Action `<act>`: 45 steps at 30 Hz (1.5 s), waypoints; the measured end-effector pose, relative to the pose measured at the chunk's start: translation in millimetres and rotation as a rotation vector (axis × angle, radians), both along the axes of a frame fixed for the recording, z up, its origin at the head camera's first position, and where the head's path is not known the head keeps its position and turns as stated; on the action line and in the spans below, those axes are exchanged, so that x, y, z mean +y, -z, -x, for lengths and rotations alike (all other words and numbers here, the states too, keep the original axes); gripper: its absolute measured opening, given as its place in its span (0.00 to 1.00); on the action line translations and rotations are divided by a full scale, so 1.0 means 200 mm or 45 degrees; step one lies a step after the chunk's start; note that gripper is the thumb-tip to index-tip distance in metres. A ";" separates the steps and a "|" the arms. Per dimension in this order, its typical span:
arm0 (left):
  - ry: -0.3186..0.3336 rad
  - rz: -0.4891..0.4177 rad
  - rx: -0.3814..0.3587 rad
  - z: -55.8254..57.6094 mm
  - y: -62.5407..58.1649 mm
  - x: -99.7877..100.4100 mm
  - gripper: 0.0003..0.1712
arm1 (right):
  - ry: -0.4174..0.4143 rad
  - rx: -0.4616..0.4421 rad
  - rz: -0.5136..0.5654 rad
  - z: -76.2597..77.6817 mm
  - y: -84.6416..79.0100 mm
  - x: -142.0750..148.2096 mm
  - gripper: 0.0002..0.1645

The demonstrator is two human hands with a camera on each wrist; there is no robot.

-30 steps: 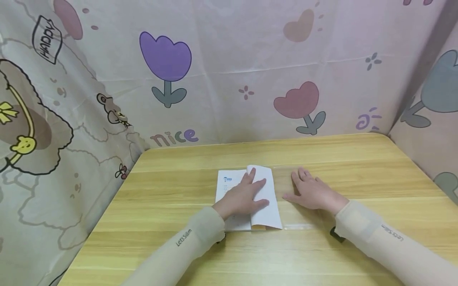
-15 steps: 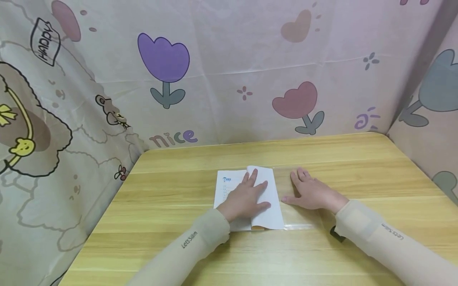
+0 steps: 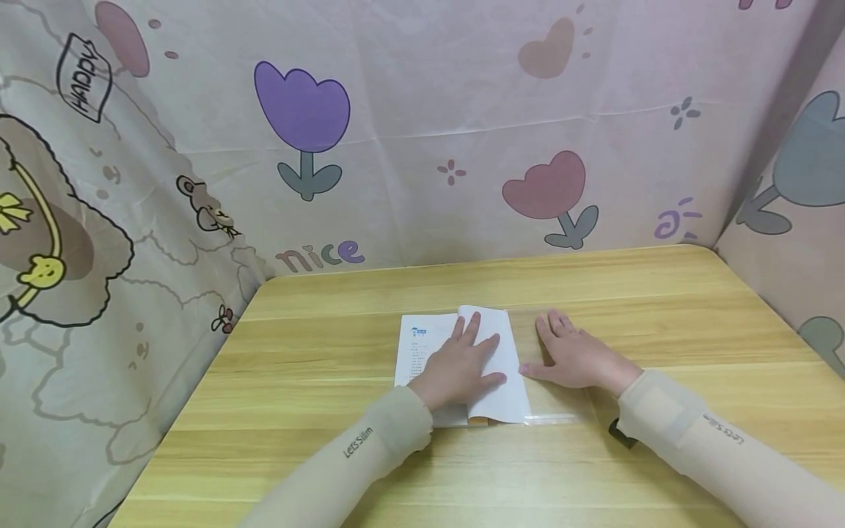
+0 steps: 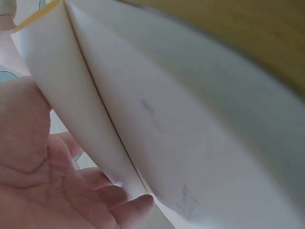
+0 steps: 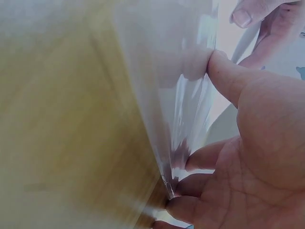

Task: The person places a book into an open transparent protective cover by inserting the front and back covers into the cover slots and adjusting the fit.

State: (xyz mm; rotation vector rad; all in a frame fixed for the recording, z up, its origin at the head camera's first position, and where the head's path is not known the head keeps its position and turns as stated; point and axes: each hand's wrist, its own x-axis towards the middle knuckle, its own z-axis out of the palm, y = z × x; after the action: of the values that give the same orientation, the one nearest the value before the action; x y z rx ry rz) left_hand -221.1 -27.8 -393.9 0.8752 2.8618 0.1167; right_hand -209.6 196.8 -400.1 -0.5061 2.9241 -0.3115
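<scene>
A booklet (image 3: pixel 422 343) with small print and a blue heading lies on the table, its right part covered by a curled white leaf (image 3: pixel 510 400) with orange showing beneath its near edge. My left hand (image 3: pixel 458 372) rests across this leaf, fingers spread. In the left wrist view, the fingertips of the left hand (image 4: pixel 62 176) touch the paper beside the crease. To the right, a clear plastic film (image 3: pixel 554 408) extends from the booklet. Resting on it is my right hand (image 3: pixel 574 359), fingers extended. The right wrist view shows the film (image 5: pixel 164 76) under the thumb and fingertips.
The wood-grain table (image 3: pixel 317 352) reaches back to a patterned cloth wall (image 3: pixel 409 198), with more cloth at both sides. Beige sleeves (image 3: pixel 700 433) cover both forearms. A dark object (image 3: pixel 621 434) shows under the right wrist.
My left hand has slid slightly to the right, and the white leaf's right edge has shifted the same way. More print shows on the left page. The right hand stays nearly in place.
</scene>
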 end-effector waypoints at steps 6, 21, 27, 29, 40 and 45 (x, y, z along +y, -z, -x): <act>-0.001 0.000 0.003 -0.01 -0.01 0.03 0.40 | 0.002 -0.004 -0.004 0.00 0.00 0.00 0.62; -0.018 0.055 0.101 -0.03 0.01 0.09 0.37 | 0.006 -0.001 -0.028 0.00 -0.03 -0.01 0.62; 0.005 -0.044 0.062 -0.01 0.01 0.05 0.40 | -0.005 0.001 -0.039 -0.01 -0.03 -0.01 0.61; 0.036 -0.103 0.029 0.01 0.00 0.01 0.41 | -0.010 0.001 -0.040 -0.01 -0.03 -0.01 0.60; 0.276 -0.319 -0.294 0.08 -0.03 -0.27 0.59 | -0.007 -0.016 -0.034 0.00 -0.04 -0.02 0.60; 0.268 -0.326 -0.358 0.07 -0.02 -0.30 0.61 | -0.014 -0.039 -0.029 0.00 -0.04 -0.03 0.61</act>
State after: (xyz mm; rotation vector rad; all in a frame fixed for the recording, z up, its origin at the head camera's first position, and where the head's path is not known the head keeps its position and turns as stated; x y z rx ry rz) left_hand -235.4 -87.8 -390.4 1.1010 2.5128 0.5445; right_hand -209.5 191.6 -392.8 -0.5099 2.8911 -0.2812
